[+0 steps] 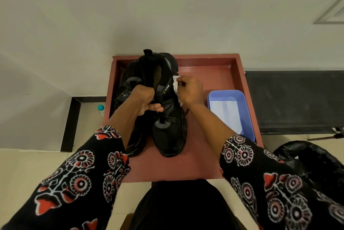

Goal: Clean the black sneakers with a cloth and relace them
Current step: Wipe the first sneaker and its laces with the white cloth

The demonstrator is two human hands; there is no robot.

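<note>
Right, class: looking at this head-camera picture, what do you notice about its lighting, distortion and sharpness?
Head view: soft, even indoor light with faint shadows; wide-angle lens bows the red tray edges and stretches the sleeves at the corners; black sneakers lose detail in the dark, though gloss shows on the left one; the white cloth in the right hand looks slightly blown out.

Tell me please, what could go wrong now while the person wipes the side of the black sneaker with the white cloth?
1. The blue tub sits close beside the right hand; a wide wiping stroke might knock it.
2. The left hand steadies the sneaker only at its opening, so a hard push from the white cloth could tip it onto the second sneaker.
3. The loose lace near the tongue may catch the fingers.
</note>
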